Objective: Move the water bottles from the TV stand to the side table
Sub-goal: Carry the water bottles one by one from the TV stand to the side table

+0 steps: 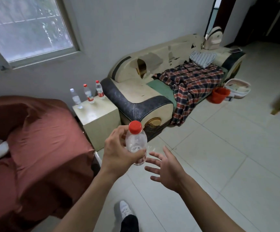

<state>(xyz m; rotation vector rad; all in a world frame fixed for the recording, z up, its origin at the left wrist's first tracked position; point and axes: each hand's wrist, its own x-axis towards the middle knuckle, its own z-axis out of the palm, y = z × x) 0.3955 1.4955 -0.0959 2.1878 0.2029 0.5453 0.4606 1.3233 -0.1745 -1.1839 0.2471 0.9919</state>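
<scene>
Pale tile floor [228, 156] is filling the right and lower frame, lying open. A red bed [35, 139] is sitting lower left and a sofa [152, 91] upper centre, flanking the side table [99, 118], which is bearing three bottles [88, 93]. The left hand [117, 151] is gripping a fourth bottle [136, 143] at centre; the right hand [166, 168] is spreading its fingers, holding nothing.

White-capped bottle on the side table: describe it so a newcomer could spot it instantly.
Find the cream side table between the red-covered bed and the worn sofa. Three bottles stand along its back edge. The white-capped bottle is leftmost, nearest the bed; unlike its two red-capped neighbours, it has no red label.
</scene>
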